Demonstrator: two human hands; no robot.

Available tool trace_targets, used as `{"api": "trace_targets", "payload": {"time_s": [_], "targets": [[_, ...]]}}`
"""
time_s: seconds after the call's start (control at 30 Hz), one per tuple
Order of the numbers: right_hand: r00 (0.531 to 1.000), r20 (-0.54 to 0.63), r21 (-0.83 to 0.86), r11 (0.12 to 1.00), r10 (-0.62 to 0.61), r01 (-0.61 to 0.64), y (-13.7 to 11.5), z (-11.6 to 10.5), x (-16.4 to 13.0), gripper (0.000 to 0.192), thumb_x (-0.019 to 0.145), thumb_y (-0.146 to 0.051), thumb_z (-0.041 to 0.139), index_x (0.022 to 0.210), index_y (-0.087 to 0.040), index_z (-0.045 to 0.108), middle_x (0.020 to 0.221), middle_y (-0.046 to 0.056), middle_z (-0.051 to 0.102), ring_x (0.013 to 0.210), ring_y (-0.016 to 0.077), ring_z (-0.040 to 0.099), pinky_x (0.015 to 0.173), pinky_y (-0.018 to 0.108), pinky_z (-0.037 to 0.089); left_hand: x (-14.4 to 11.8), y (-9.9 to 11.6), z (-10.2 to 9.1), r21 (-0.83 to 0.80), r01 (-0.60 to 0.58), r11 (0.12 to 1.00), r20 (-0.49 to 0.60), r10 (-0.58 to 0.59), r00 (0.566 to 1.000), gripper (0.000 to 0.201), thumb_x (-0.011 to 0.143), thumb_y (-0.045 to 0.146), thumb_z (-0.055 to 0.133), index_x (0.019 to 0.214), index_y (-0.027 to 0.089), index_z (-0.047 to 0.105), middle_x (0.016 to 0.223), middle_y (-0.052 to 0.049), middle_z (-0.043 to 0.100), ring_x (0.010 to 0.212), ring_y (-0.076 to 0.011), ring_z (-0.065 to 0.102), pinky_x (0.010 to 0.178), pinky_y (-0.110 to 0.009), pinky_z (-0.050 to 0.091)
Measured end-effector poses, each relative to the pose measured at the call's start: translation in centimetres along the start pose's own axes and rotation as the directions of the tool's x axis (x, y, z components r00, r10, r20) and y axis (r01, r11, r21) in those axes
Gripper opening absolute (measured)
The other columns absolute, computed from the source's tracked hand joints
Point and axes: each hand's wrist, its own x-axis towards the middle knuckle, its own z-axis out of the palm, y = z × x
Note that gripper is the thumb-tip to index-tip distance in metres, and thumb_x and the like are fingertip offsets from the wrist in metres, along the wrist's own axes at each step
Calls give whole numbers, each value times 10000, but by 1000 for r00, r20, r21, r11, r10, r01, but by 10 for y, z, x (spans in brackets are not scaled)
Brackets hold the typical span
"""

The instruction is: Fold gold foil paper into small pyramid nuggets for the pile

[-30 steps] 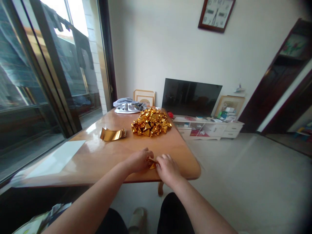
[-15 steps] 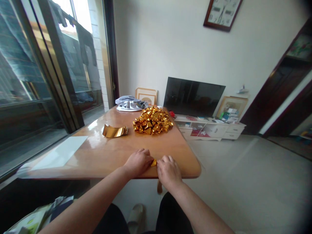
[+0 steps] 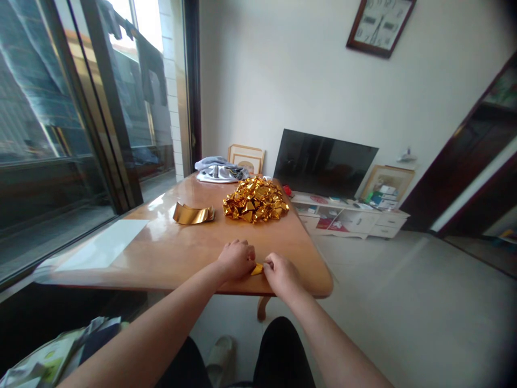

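Observation:
Between my hands, at the near edge of the wooden table (image 3: 189,272), is a small piece of folded gold foil paper (image 3: 257,269). My left hand (image 3: 238,258) has its fingers curled onto the foil's left side, pressing it against the tabletop. My right hand (image 3: 280,274) pinches at the foil's right end with thumb and forefinger; the exact contact is too small to see. Farther up the table lies a heap of folded gold foil pieces (image 3: 257,200). Left of the heap rests a curved stack of flat gold foil sheets (image 3: 193,214).
A white sheet (image 3: 107,242) lies on the table's left part. Folded cloth (image 3: 220,170) sits at the far end, with framed pictures behind. Beyond stand a television (image 3: 325,161) and a low white cabinet (image 3: 359,220). A sliding glass door (image 3: 81,134) borders the left side.
The view has shifted slightly. More of the gold foil shows between my hands. My right hand's fingers have drawn into a clearer pinch, and my left fingers stay curled on the foil.

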Motion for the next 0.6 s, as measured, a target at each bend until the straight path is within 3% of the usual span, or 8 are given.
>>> {"api": "trace_targets", "payload": {"time_s": [0.2, 0.6], "targets": [[1000, 15, 32, 999, 1, -2, 4, 4, 5, 37, 896, -228, 593, 912, -234, 627, 939, 7, 687, 851, 158, 619, 668, 246, 348, 8, -1, -5, 12, 73, 997, 89, -73, 993, 224, 727, 382, 713, 903, 244, 722, 997, -93, 690, 910, -278, 643, 816, -380, 477], [1000, 21, 15, 1000, -17, 16, 5, 5, 7, 75, 891, -243, 601, 855, -239, 667, 944, 30, 642, 917, 185, 575, 698, 271, 331, 19, 0, -8, 34, 66, 997, 192, -71, 979, 263, 717, 397, 712, 909, 218, 712, 1036, -135, 710, 942, -310, 667, 776, -374, 494]]}}
